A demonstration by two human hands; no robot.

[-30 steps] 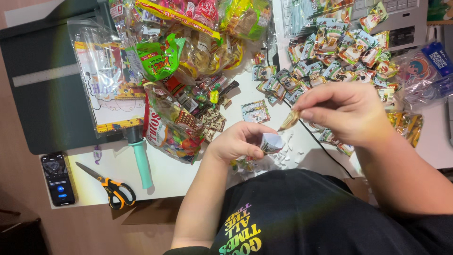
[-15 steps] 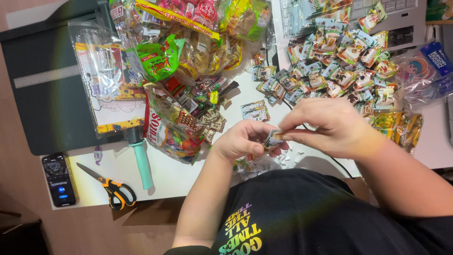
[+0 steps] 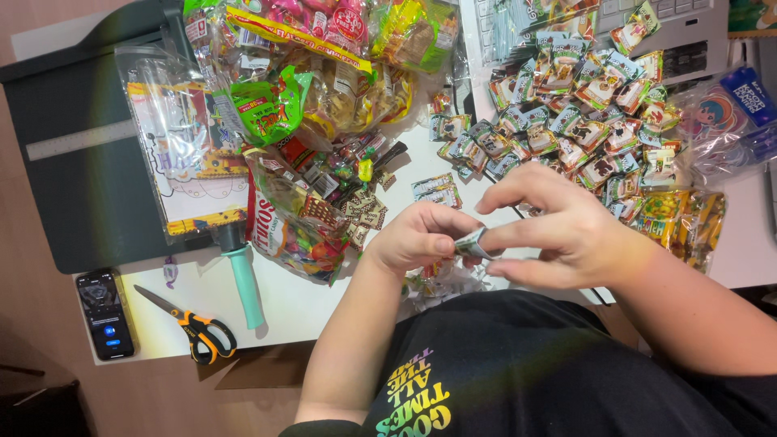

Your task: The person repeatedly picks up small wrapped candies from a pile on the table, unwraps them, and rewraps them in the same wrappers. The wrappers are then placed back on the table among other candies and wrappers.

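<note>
**Pinching a small wrapped candy between two hands**

Seen from the head camera, a small wrapped candy (image 3: 472,243) is held above the near edge of the white table (image 3: 299,303), just in front of the person's black shirt. It is pinched from both sides. The left hand (image 3: 421,239) is curled, and its thumb and bent fingers are pressed together on the left end of the wrapper. The right hand (image 3: 558,235) is placed opposite; its thumb and one finger are closed on the other end, while the other fingers (image 3: 518,182) are spread and stretched out above.

Just behind the hands, a pile of small candy packets (image 3: 583,105) is laid, partly over a keyboard (image 3: 688,32). To the left, large bags of mixed sweets (image 3: 307,105) are heaped. Near the table's front edge, a mint-green handled tool (image 3: 243,279), scissors with orange and black handles (image 3: 194,328) and a dark phone (image 3: 105,314) are seen, well apart from the hands.
</note>
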